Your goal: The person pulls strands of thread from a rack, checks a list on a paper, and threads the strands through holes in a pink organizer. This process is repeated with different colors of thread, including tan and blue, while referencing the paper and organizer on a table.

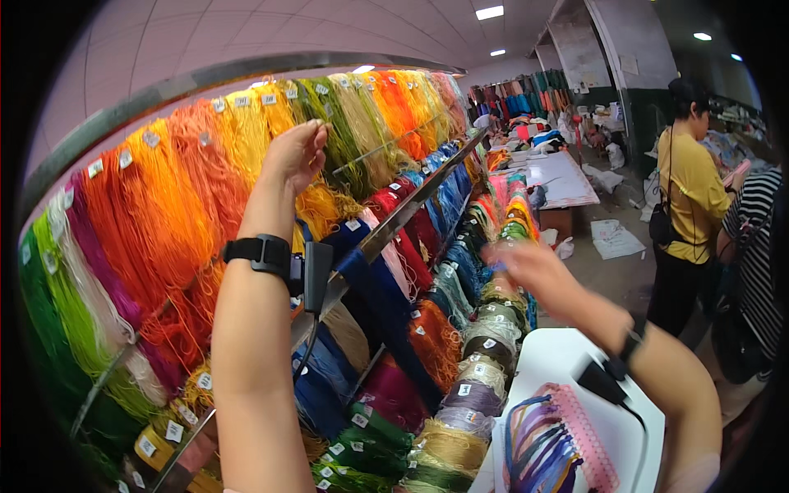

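My left hand (pixel 301 154) is raised at the hanging rack, its fingers curled together in front of yellow thread hanks (pixel 243 140) and olive-green hanks (pixel 333 123). Whatever those fingers may pinch is too small to make out. Lower and to the right, my right hand (pixel 530 267) reaches over the rows of thread bundles (pixel 485 329), smeared by motion, so its grip does not show. Below my right forearm, a pink perforated card (pixel 585 435) with many-coloured thread strands (pixel 538 444) rests on a white surface (pixel 559 349).
A metal rail (pixel 394 222) slants across between upper and lower hanks. Orange hanks (pixel 136 214) hang at left. Right of me stand a person in a yellow top (pixel 694 181) and one in stripes (pixel 760 238). Farther off are a white table (pixel 567 181) and a bag (pixel 615 238) on the floor.
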### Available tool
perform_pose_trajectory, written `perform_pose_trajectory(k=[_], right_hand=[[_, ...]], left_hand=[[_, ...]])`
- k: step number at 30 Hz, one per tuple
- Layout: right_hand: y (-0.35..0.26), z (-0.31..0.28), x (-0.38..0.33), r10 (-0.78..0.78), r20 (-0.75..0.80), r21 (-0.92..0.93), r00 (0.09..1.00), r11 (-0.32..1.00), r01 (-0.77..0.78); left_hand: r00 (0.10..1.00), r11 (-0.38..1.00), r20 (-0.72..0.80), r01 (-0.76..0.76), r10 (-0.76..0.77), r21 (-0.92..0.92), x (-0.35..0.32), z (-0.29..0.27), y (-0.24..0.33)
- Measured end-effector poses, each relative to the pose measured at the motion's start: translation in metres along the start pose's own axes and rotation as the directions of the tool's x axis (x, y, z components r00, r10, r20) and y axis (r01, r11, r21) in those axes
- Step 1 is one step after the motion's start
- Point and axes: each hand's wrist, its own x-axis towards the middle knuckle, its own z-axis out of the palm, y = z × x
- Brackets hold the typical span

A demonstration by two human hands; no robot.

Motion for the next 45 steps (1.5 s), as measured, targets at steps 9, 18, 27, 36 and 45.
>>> perform_pose_trajectory(k=[9, 18, 27, 36, 45], right_hand=[[-0.05, 0.099, 0.223, 0.093, 0.008, 0.612, 0.996, 0.787, -0.079], [-0.035, 0.057, 0.197, 0.06, -0.209, 0.079, 0.976, 0.996, -0.044], [-0.062, 0.064, 0.006, -0.303, 0.014, -0.445, 0.953, 0.851, 0.277], [-0.133, -0.014, -0.2, 0.053, 0.144, -0.267, 0.988, 0.964, -0.013], [-0.21, 0.018, -0.272, 0.321, 0.655, -0.049, 0.684, 0.921, -0.386]], left_hand=[[0.998, 0.997, 0.039, 0.046, -0.044, -0.06, -0.011, -0.001, -0.012], [0.904, 0.923, -0.396, 0.006, 0.159, 0.384, -0.033, -0.01, 0.012], [0.968, 0.969, 0.096, 0.24, -0.233, -0.064, -0.122, 0.101, -0.008], [0.144, 0.544, 0.703, -0.534, -0.696, 0.648, -0.419, 0.206, -0.046], [0.557, 0.762, 0.554, 0.253, -0.618, 0.596, -0.473, 0.211, 0.014]])
